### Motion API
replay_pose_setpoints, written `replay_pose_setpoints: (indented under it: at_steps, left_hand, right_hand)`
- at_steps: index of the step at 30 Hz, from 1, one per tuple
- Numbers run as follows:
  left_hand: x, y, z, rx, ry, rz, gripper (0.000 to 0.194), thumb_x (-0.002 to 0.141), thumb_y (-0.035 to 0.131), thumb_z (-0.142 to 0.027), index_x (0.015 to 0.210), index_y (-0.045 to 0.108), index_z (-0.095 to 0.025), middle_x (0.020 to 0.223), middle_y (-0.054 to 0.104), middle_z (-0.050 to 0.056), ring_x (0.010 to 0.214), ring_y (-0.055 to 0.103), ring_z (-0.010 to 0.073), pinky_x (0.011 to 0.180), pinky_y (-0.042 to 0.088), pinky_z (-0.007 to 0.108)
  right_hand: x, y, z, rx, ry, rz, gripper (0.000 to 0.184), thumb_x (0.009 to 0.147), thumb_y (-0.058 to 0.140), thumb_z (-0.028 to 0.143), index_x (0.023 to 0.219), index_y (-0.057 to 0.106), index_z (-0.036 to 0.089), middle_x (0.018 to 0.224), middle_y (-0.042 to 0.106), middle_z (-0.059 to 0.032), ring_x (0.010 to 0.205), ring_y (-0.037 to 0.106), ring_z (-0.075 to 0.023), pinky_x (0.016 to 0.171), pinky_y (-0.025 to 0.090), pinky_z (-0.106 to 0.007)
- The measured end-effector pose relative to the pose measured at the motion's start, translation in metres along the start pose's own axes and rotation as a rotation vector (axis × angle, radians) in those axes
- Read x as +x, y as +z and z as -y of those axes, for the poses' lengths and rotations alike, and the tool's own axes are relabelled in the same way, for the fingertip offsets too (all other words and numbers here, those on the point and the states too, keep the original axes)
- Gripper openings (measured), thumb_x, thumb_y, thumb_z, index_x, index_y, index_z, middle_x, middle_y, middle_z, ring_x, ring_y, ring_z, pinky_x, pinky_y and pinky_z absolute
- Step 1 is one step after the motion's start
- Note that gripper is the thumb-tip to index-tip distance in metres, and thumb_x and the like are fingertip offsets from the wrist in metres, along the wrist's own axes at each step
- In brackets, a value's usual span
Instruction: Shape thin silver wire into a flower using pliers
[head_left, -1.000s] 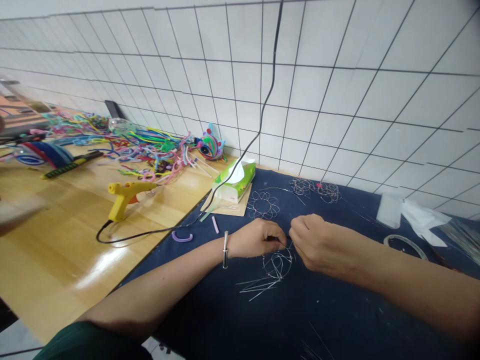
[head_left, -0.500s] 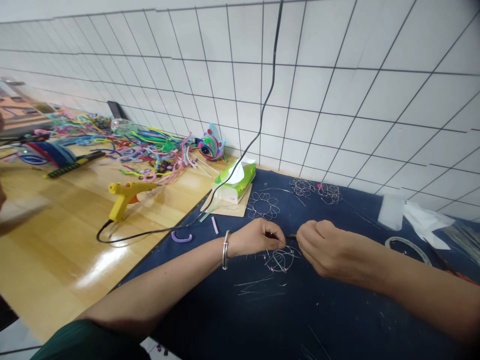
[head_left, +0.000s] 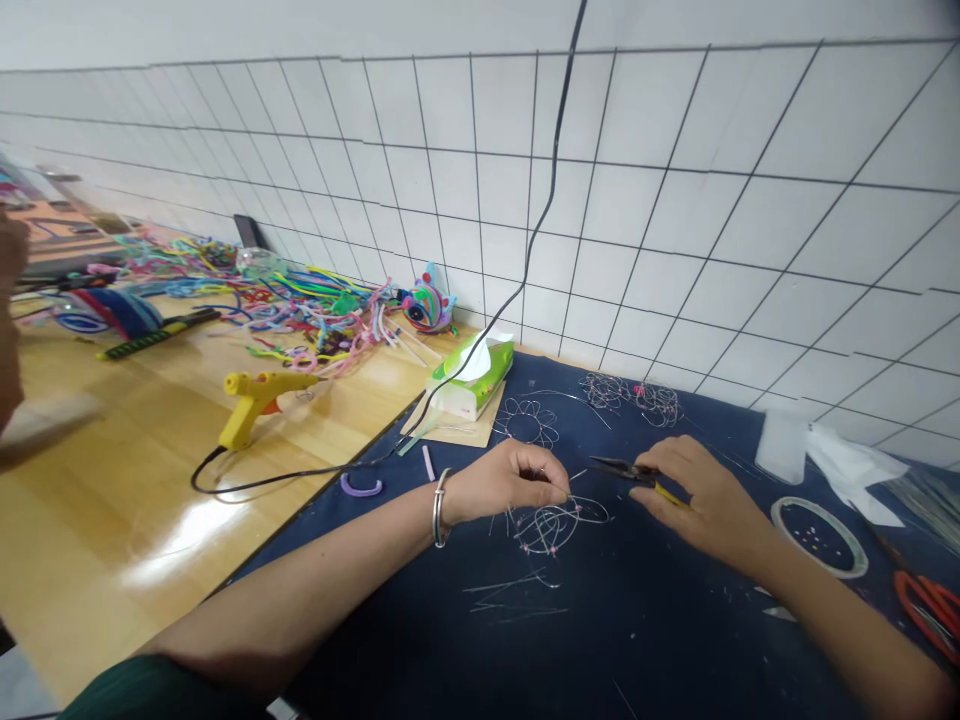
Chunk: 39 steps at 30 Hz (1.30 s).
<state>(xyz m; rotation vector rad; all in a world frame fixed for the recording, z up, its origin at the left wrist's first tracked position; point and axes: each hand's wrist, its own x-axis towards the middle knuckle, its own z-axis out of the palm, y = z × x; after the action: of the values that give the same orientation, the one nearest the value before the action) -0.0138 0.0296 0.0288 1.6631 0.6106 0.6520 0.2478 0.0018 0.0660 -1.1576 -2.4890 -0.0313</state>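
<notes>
Between thumb and fingers, my left hand (head_left: 517, 480) pinches a looped wire ornament (head_left: 551, 528) with small pink beads, just above the dark blue cloth (head_left: 600, 640). A short wire end points up right from the pinch. My right hand (head_left: 690, 490) is closed around pliers (head_left: 626, 470) with yellow handles and dark, narrow jaws. The jaws point left towards the ornament and are apart from it. Beyond my left hand lies a flower-shaped wire ring (head_left: 526, 422). Loose cut wires (head_left: 514, 597) lie nearer me on the cloth.
A yellow glue gun (head_left: 255, 405) with a black cord rests on the wooden tabletop (head_left: 150, 480). A green tissue pack (head_left: 472, 380), tangled wire pieces (head_left: 652, 402), a round bead dish (head_left: 817, 535) and orange-handled scissors (head_left: 926, 610) lie around. Another person's hand (head_left: 9, 320) shows at far left.
My right hand with the pliers has moved right and turned, away from my left hand, so the jaws now show. The wire ornament has shifted slightly left with my left hand.
</notes>
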Motion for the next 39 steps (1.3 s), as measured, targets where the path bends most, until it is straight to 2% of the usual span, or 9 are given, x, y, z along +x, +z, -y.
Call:
replay_pose_setpoints:
  at_steps: [4,8,16,21,25,31,39]
  left_hand:
    - [0.0,0.0,0.0,-0.114,0.019,0.023,0.012,0.075,0.062,-0.022,0.079,0.064,-0.011,0.079,0.061,0.004,0.07,0.054,0.0079,0.066,0.045,0.021]
    - [0.001,0.0,0.001,-0.167,0.008,0.053,0.009,0.074,0.062,-0.02,0.078,0.064,-0.012,0.08,0.061,0.004,0.071,0.054,0.0081,0.066,0.046,0.021]
    - [0.003,0.0,0.003,-0.148,-0.011,0.083,0.009,0.074,0.063,-0.019,0.078,0.064,-0.012,0.079,0.061,0.004,0.072,0.055,0.009,0.068,0.046,0.022]
    - [0.004,0.001,0.003,-0.093,-0.013,0.085,0.013,0.075,0.062,-0.022,0.082,0.064,-0.011,0.083,0.062,0.006,0.075,0.056,0.0098,0.07,0.046,0.023]
    - [0.004,0.001,0.0,0.021,0.046,0.02,0.013,0.077,0.059,-0.022,0.082,0.064,-0.011,0.094,0.062,0.008,0.083,0.057,0.0121,0.074,0.046,0.025]
    - [0.005,0.001,-0.002,0.449,0.151,-0.137,0.011,0.079,0.055,-0.019,0.079,0.065,-0.015,0.076,0.063,0.002,0.073,0.056,0.0092,0.073,0.046,0.023]
    - [0.003,0.01,0.003,0.657,0.208,-0.184,0.015,0.076,0.051,-0.011,0.079,0.064,-0.015,0.077,0.063,0.002,0.072,0.056,0.0092,0.066,0.046,0.021]
  right_hand:
    - [-0.007,0.018,-0.005,0.23,0.057,0.029,0.019,0.082,0.05,0.034,0.093,0.053,0.019,0.087,0.056,-0.0057,0.082,0.048,-0.0168,0.072,0.042,-0.033]
    - [-0.006,0.027,0.001,0.339,0.035,0.031,0.015,0.081,0.051,0.031,0.092,0.053,0.02,0.087,0.055,-0.0052,0.082,0.048,-0.0159,0.074,0.042,-0.033]
    - [-0.01,0.036,0.002,0.381,0.051,0.05,0.014,0.083,0.05,0.03,0.09,0.055,0.019,0.079,0.054,-0.0034,0.074,0.049,-0.0128,0.068,0.042,-0.027]
    - [-0.015,0.042,-0.001,0.324,0.037,-0.003,0.014,0.083,0.051,0.029,0.091,0.056,0.019,0.081,0.056,-0.0034,0.075,0.051,-0.0122,0.069,0.043,-0.025]
    - [-0.02,0.047,-0.006,0.194,0.047,-0.095,0.015,0.081,0.053,0.027,0.094,0.057,0.02,0.083,0.057,-0.0038,0.079,0.053,-0.0135,0.071,0.043,-0.026]
    - [-0.026,0.043,-0.009,0.016,0.062,-0.238,0.017,0.079,0.056,0.025,0.095,0.057,0.019,0.082,0.059,-0.0036,0.078,0.054,-0.0137,0.071,0.044,-0.026]
    - [-0.025,0.038,0.01,-0.104,0.017,-0.178,0.014,0.08,0.055,0.026,0.092,0.059,0.019,0.08,0.058,-0.0023,0.073,0.051,-0.0129,0.067,0.041,-0.025]
